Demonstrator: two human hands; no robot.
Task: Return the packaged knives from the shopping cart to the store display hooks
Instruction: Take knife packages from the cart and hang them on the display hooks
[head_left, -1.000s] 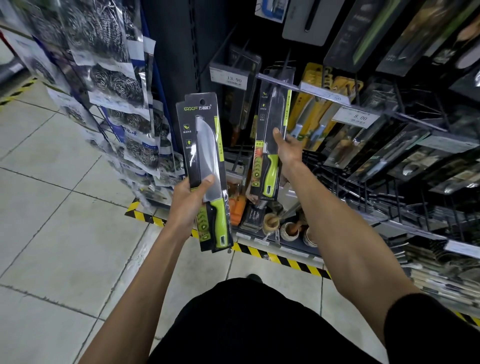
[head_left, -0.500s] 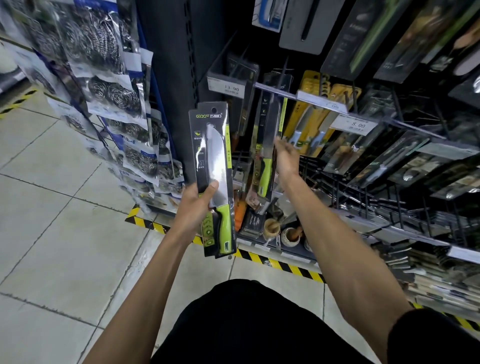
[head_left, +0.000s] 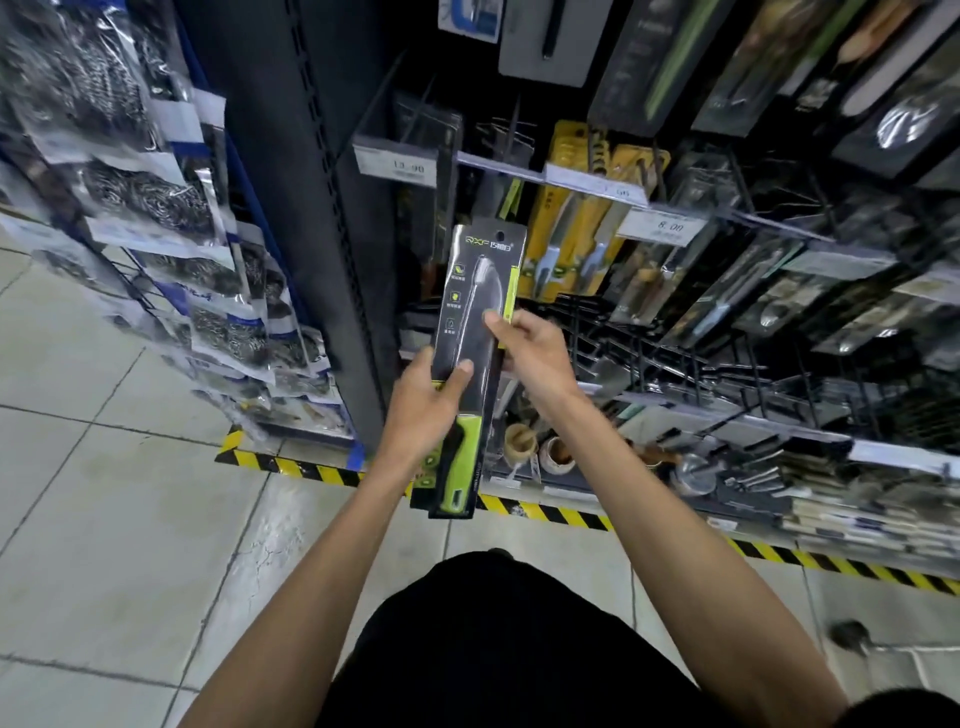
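Two hands: both hold one packaged knife (head_left: 465, 312), below and to the right of the price tag (head_left: 397, 166) marked 13.90.
Packaged knife: upright with a slight lean, its top end the part nearest the price tag; it hangs on no hook.
Left hand (head_left: 423, 405): grips the card's lower half on the edge toward the price tag, thumb laid across the front, the other fingers hidden behind.
Right hand (head_left: 535, 358): pinches the edge away from the price tag, thumb on the front, fingers curled behind the card.
Hang hole (head_left: 500, 235): in the card's top margin, the end closest to the price tag, clear of both hands.
Weight: judged light to moderate, biased toward the green handle (head_left: 465, 447), the end farthest from the price tag.
Stiffness: the card looks rigid along its length, though the thin top margin would probably flex if it carried the load alone.
Surface: glossy print and clear blister, so likely slippery under a loose pinch.
Blade: sealed under the blister, so the edge poses little risk, but a drop could split the pack.
Best hold: mid-card, by both long edges, which leaves the hole free to thread.
Target hook: it cannot be told apart among the dark packs (head_left: 434, 150) just right of the price tag.
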